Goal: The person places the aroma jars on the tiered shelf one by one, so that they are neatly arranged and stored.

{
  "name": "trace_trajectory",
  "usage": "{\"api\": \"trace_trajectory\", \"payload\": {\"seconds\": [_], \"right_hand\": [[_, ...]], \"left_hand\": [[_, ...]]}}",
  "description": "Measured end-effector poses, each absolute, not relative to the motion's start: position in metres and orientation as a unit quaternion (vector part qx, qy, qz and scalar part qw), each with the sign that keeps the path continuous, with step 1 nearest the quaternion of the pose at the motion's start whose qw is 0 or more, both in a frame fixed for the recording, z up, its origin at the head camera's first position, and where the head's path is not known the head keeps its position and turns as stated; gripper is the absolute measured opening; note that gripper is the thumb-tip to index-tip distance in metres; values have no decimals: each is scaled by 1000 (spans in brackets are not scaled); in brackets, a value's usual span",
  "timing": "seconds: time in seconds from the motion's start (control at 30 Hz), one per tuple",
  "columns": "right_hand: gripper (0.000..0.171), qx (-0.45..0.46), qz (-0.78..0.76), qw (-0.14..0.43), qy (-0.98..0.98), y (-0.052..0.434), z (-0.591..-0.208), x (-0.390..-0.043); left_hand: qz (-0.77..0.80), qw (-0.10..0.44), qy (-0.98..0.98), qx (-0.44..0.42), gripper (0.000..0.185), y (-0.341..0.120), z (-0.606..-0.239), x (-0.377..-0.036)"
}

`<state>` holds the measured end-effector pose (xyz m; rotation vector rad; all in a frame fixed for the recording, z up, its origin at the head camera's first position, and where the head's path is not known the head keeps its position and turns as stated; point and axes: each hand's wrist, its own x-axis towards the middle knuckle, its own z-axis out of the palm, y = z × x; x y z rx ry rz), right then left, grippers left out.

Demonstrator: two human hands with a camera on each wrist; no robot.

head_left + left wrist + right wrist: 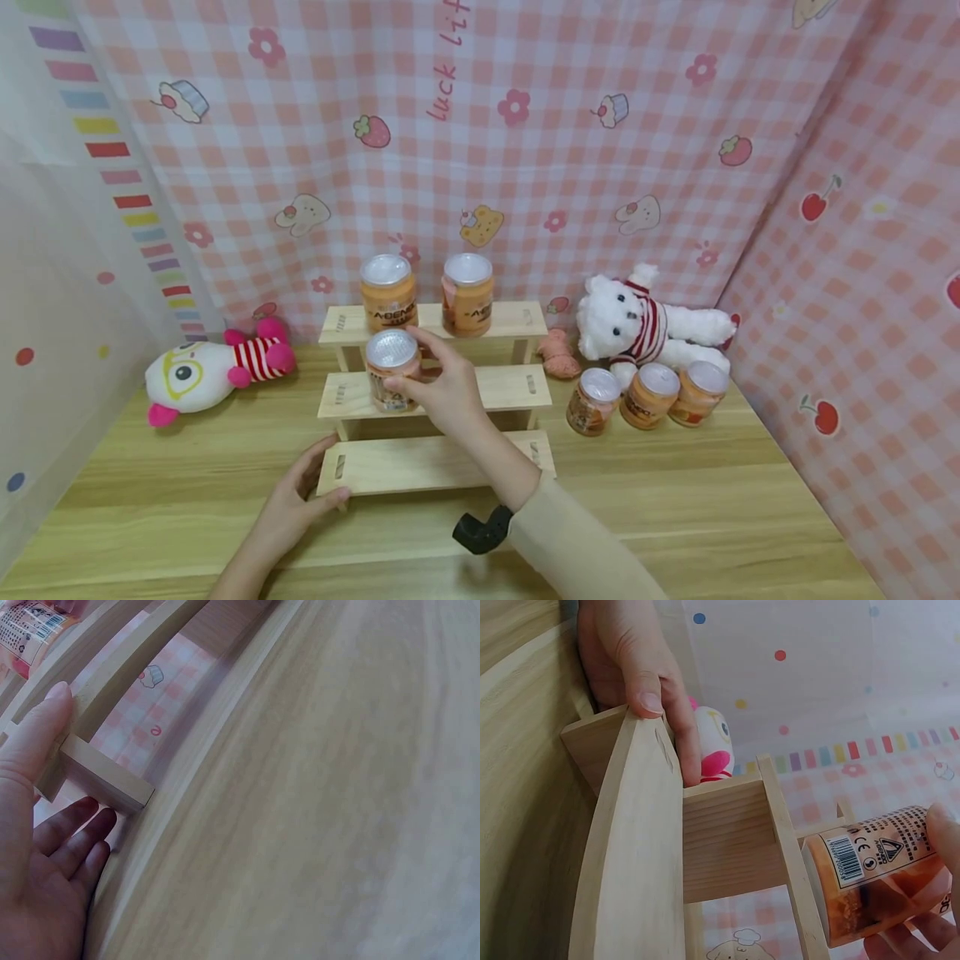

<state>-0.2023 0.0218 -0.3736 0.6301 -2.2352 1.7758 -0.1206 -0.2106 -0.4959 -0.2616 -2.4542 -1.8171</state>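
A three-step wooden shelf (420, 464) stands on the table. My right hand (450, 392) grips an orange-labelled jar (392, 375) with a silver lid between thumb and fingers, upright at the left part of the middle step. In the right wrist view the base of this jar (877, 874) is right at the step's board. My left hand (296, 492) holds the left end of the lowest step, thumb at its front edge and index finger behind the board. The other fingers (82, 844) of that hand sit loosely bent beside the shelf's leg.
Two similar jars (468, 296) stand on the top step. Three more jars (649, 397) stand right of the shelf, before a white plush bear (618, 321) and a small pinkish object (558, 354). A pink-and-white plush toy (202, 375) lies left. Checked curtains hang behind.
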Motion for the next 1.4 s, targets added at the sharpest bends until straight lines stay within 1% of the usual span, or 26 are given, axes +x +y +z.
{"api": "trace_trajectory", "payload": {"seconds": [0.23, 0.4, 0.6, 0.77, 0.9, 1.2, 1.4], "right_hand": [[71, 211, 611, 91, -758, 24, -374, -200], [68, 212, 620, 87, -750, 32, -375, -194], [65, 211, 622, 95, -748, 47, -376, -180], [63, 212, 616, 103, -751, 62, -361, -160], [60, 218, 603, 120, -758, 73, -353, -147], [57, 239, 587, 173, -754, 102, -365, -142], [56, 230, 551, 230, -768, 122, -367, -138]], "left_hand": [[-591, 38, -801, -89, 72, -211, -496, -122], [-589, 33, -803, -85, 72, -212, -496, -122], [-587, 30, -805, -83, 72, -212, -495, -122], [-588, 30, -804, -83, 72, -212, -494, -121], [-587, 33, -804, -83, 72, -212, -495, -121], [-589, 33, -804, -80, 72, -211, -495, -122], [-585, 30, -807, -76, 72, -212, -495, -122]]}}
